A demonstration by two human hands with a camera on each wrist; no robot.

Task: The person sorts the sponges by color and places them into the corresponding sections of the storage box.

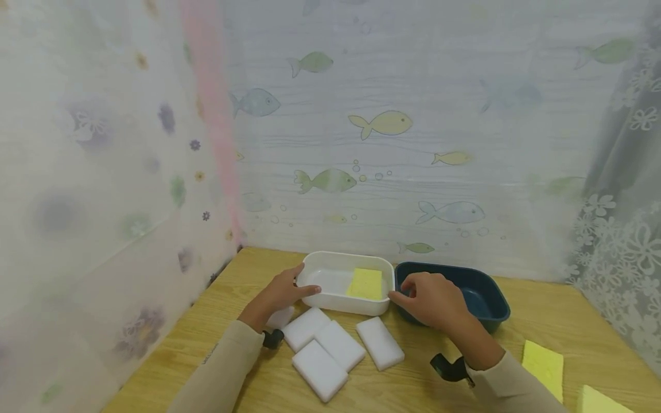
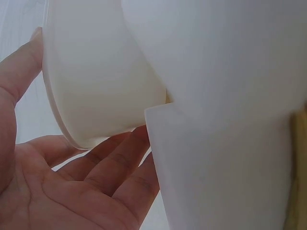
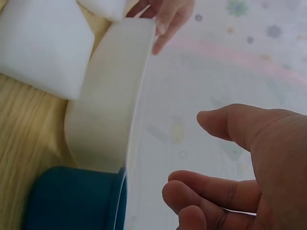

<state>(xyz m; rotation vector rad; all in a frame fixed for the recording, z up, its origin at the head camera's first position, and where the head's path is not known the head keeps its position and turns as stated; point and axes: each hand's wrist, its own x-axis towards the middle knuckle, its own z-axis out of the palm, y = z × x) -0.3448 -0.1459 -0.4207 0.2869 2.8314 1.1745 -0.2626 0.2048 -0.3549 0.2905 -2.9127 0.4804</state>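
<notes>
A white plastic container (image 1: pixel 330 301) stands at the back of the wooden table, with a yellow sponge (image 1: pixel 366 284) inside at its right end. My left hand (image 1: pixel 284 289) grips its left end, thumb at the front rim and fingers round the end wall. The left wrist view shows that hand (image 2: pixel 72 187) against the wall, some fingertips hidden. My right hand (image 1: pixel 436 298) hovers over the left part of a dark blue container (image 1: pixel 482 298), thumb near the white container's right rim. In the right wrist view its fingers (image 3: pixel 216 191) are loosely bent and hold nothing.
Several white sponges (image 1: pixel 320 370) lie in front of the white container, some overlapping; another white sponge (image 1: pixel 380 343) lies just right of them. Two yellow sponges, one flat (image 1: pixel 543 367) and one at the lower edge (image 1: pixel 599 401), are at the right. Patterned curtains (image 1: pixel 361 218) hang behind the table.
</notes>
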